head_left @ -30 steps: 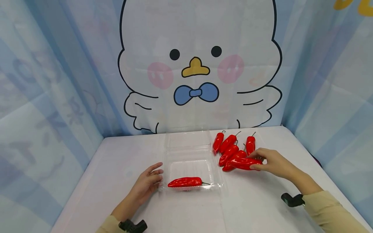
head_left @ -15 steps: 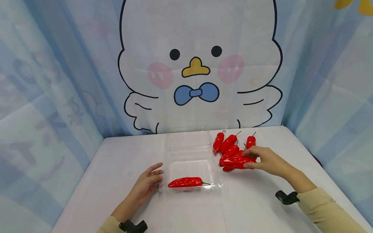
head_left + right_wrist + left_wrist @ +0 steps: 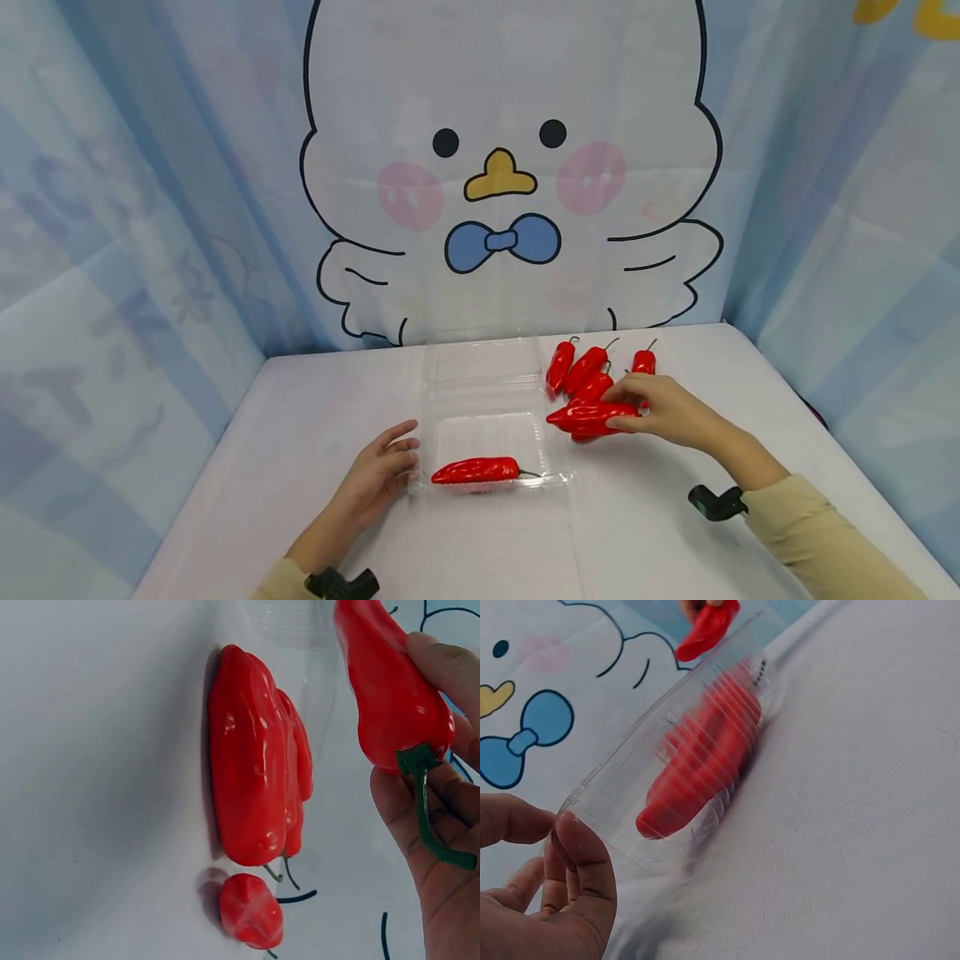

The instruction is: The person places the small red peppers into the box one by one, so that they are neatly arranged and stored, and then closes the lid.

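Observation:
In the head view, a clear plastic clamshell box (image 3: 491, 432) lies with its lid folded back. One red chili pepper (image 3: 474, 471) lies along its front side, stem to the right. My left hand (image 3: 375, 479) is at the box's left edge; in the left wrist view its thumb and finger pinch the clear rim (image 3: 574, 799). With thumb and fingers my right hand (image 3: 663, 412) grips another red pepper (image 3: 397, 697) by its stem end, tip pointing left. That pepper is above the pile and overlaps it in the head view.
Several red peppers (image 3: 587, 371) with green stems lie on the white table (image 3: 645, 517), right of the box. Behind the table hangs a blue-and-white curtain (image 3: 502, 292) with a cartoon bird. A black device (image 3: 716, 502) sits on the right wrist.
My right hand has moved left with the pepper, whose tip is now closer to the box. The left hand stays at the box's edge.

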The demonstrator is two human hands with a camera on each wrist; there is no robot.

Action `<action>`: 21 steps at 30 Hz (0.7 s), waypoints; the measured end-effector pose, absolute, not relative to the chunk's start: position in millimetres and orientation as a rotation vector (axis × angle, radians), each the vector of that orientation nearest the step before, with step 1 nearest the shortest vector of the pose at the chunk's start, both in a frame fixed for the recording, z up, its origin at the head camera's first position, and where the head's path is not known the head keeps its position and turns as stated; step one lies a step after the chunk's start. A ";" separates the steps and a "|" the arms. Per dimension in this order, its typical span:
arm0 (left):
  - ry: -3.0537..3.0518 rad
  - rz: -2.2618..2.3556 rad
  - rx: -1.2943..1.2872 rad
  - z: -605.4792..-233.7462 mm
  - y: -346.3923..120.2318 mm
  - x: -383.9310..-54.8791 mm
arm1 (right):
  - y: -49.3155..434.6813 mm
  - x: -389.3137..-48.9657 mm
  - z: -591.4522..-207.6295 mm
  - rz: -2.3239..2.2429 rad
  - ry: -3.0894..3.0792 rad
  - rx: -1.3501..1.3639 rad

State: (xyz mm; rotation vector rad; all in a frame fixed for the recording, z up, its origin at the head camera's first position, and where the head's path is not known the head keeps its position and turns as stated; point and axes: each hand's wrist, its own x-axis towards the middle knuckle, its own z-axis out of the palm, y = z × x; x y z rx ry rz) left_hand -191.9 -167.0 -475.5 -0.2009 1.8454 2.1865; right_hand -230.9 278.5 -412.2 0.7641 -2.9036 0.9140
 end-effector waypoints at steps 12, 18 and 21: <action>1.852 2.205 -0.241 -477.0 -165.8 -192.6 | 249.4 -238.5 -414.3 0.925 -2.882 0.841; 1.851 2.207 -0.260 -477.2 -165.6 -191.8 | 234.9 -240.8 -414.5 0.897 -2.905 0.880; 1.849 2.207 -0.255 -477.8 -165.7 -192.6 | 227.5 -242.7 -414.7 0.882 -2.899 0.913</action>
